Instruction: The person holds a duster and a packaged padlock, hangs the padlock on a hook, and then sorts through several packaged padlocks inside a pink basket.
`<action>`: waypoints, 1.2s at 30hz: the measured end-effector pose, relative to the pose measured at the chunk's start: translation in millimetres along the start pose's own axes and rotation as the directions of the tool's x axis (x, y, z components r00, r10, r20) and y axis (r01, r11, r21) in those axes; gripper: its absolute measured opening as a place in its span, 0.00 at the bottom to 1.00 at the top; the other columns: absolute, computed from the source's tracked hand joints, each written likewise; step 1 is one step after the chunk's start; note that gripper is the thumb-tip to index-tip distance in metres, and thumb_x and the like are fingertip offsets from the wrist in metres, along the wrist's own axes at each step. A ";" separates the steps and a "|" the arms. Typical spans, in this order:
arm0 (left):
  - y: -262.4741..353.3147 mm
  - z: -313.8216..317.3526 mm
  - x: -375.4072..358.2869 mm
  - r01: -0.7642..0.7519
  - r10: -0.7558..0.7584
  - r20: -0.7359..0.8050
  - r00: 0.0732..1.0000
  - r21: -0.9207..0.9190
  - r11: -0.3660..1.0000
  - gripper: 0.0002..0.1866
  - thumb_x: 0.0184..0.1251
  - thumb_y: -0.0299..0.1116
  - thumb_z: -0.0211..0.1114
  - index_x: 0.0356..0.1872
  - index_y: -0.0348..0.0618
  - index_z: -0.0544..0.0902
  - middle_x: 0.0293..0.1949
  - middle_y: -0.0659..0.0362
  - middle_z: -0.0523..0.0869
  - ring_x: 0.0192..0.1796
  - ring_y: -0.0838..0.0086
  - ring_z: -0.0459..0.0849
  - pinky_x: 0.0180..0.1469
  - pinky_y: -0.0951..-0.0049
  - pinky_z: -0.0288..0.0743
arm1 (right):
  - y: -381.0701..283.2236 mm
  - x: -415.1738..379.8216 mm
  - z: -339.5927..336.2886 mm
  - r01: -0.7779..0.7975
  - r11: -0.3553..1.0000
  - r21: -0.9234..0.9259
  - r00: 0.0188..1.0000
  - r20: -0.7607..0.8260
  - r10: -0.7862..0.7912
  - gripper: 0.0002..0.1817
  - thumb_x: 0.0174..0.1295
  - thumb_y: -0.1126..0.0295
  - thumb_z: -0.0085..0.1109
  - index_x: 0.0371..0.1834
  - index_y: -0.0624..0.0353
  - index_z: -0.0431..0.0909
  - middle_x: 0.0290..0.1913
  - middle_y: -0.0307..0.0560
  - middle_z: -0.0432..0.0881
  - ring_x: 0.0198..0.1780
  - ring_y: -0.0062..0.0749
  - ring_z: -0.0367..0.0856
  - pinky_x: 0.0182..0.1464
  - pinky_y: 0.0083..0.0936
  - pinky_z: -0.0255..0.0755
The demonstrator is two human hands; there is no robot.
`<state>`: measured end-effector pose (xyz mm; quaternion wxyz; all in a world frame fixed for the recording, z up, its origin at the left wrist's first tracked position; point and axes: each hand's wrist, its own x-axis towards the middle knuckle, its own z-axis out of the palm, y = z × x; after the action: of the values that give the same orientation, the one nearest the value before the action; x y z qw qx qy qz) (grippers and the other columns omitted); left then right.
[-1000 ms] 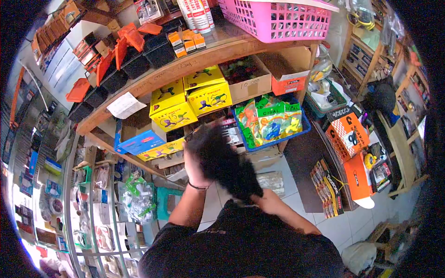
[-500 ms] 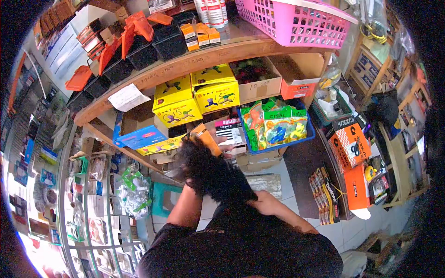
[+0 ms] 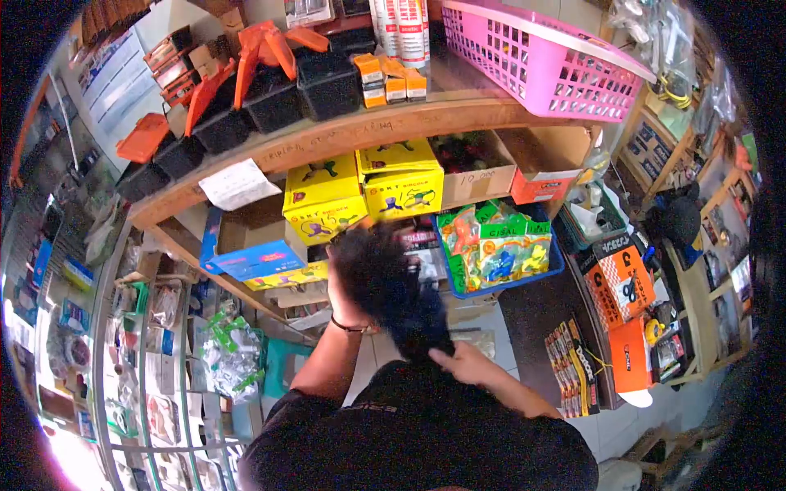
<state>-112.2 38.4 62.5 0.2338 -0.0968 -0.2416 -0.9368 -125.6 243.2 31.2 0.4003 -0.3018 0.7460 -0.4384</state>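
A black, fluffy feather duster point(image 3: 389, 282) slants across the middle, its lower end gripped by my right hand point(image 3: 463, 362). The duster head is blurred and covers the fingers of my left hand point(image 3: 344, 299), raised beside it with a dark band at the wrist. An edge of the orange box point(image 3: 366, 222) in my left hand shows above the feathers; the rest is hidden. Behind the duster are yellow boxes point(image 3: 327, 209) and a partly covered pink-and-white box point(image 3: 419, 237). A blue tray point(image 3: 499, 288) of green-topped packets stands just right.
Above runs a wooden shelf edge point(image 3: 352, 131) bearing black bins point(image 3: 274, 106), small orange-white boxes point(image 3: 395, 82) and a pink basket point(image 3: 565, 82). An open blue box point(image 3: 262, 258) sits left on the lower shelf. Glass shelving point(image 3: 196, 368) stands left, an orange-black box point(image 3: 622, 282) right.
The duster has swept over the orange box, now mostly covered. My left hand has turned, its fingers no longer showing. The view has shifted, so the shelf appears slightly lower and further right.
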 end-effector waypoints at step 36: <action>112.4 -27.4 23.0 -0.232 0.249 -0.368 0.896 0.092 0.968 0.32 0.61 0.57 0.39 0.57 0.42 0.62 0.56 0.54 0.67 0.57 0.61 0.67 0.58 0.59 0.61 | -55.7 104.2 37.2 -0.045 0.993 -0.108 0.990 0.126 0.059 0.21 0.58 0.53 0.47 0.35 0.63 0.74 0.22 0.48 0.75 0.27 0.32 0.72 0.34 0.30 0.67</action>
<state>-79.6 -71.2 91.4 0.3918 0.0610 -0.2000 -0.8960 -139.8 120.2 35.5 0.4426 -0.3307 0.7481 -0.3676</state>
